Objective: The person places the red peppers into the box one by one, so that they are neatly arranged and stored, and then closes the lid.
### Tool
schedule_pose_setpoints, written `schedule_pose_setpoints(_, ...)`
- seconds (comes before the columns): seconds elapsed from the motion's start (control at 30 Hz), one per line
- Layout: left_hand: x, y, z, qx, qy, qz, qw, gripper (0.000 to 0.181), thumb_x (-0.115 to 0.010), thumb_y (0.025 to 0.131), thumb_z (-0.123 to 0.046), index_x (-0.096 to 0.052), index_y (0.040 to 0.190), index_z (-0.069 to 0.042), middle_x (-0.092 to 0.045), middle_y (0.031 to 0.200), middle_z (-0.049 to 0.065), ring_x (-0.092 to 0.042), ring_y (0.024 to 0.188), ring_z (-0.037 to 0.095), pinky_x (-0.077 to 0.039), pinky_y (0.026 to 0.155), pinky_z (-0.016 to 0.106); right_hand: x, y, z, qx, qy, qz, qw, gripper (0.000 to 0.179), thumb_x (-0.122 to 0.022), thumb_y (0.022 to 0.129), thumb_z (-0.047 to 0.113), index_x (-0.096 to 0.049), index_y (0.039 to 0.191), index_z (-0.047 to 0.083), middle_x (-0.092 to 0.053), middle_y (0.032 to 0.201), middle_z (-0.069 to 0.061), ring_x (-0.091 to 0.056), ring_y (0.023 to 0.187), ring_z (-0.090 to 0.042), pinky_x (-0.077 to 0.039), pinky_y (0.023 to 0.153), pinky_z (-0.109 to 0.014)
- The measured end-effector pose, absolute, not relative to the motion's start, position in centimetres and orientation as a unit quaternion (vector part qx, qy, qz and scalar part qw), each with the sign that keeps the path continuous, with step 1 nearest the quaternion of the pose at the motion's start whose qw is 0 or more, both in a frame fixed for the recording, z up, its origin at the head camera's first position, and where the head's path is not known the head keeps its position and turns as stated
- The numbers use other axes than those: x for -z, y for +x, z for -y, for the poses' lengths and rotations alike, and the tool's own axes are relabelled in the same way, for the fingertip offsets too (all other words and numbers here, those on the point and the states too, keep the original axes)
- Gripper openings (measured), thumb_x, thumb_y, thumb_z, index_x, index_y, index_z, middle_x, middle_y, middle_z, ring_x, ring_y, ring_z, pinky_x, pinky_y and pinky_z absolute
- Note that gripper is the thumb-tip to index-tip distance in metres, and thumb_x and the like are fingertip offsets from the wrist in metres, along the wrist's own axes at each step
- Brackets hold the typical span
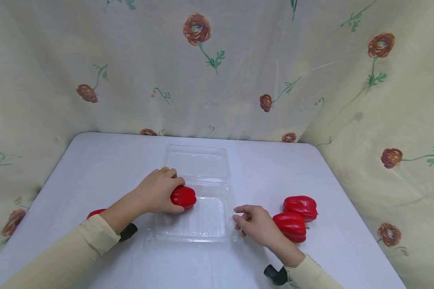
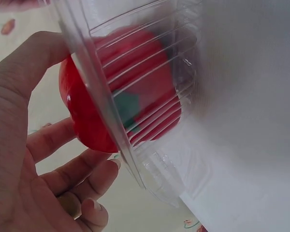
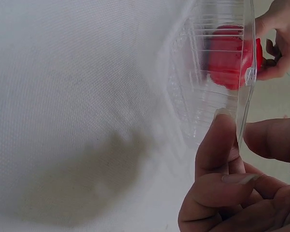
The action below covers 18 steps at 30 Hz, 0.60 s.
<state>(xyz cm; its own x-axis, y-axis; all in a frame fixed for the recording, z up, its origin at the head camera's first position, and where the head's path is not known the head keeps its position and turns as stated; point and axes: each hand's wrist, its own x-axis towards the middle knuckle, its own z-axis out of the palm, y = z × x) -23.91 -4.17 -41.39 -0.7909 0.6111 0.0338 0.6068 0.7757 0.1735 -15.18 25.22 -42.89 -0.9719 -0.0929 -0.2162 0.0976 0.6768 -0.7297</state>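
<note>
LH [image 1: 159,192] holds pepper [image 1: 184,197] in ctnr [image 1: 210,220], RH [image 1: 256,225] beside

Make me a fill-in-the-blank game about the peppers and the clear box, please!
1. The left grip holds a pepper whose colour is ____.
2. In the head view, that pepper is nearer the ____ side of the clear box than its right side.
3. The box's lid is not shut; it is ____.
4. Beside the right grip, ____ peppers lie together on the table.

Missing words: red; left; open; two.
</note>
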Motion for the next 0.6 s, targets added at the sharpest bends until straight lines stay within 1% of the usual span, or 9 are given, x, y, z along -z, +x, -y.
schedule_pose_setpoints(0.33, 41.0, -24.1, 4.8, -0.106, 0.303, -0.947, 0.029, 0.073, -0.092, 0.060, -0.045, -0.065, 0.121, -0.017, -0.060, 0.110, 0.004, -0.054, 0.102, 0.022, -0.055, 0.080, 0.042, 43.0, -15.2, -25.5, 0.403, 0.011, -0.907, 0.123, 0.038, -0.069, 0.093, 0.019, -0.063, 0.125, 0.000, -0.065, 0.076, -0.002, -0.062, 0.060, -0.019, -0.056, 0.062, -0.031)
schedule_pose_setpoints(0.6, 40.8, -24.0, 5.4, -0.122, 0.297, -0.946, 0.037, 0.077, -0.092, 0.060, -0.045, -0.065, 0.125, -0.016, -0.060, 0.111, 0.004, -0.055, 0.102, 0.021, -0.056, 0.079, 0.040, 43.2, -15.3, -25.4, 0.401, 0.010, -0.908, 0.121, 0.038, -0.070, 0.093, 0.019, -0.063, 0.125, 0.001, -0.065, 0.076, -0.002, -0.062, 0.060, -0.018, -0.056, 0.062, -0.030)
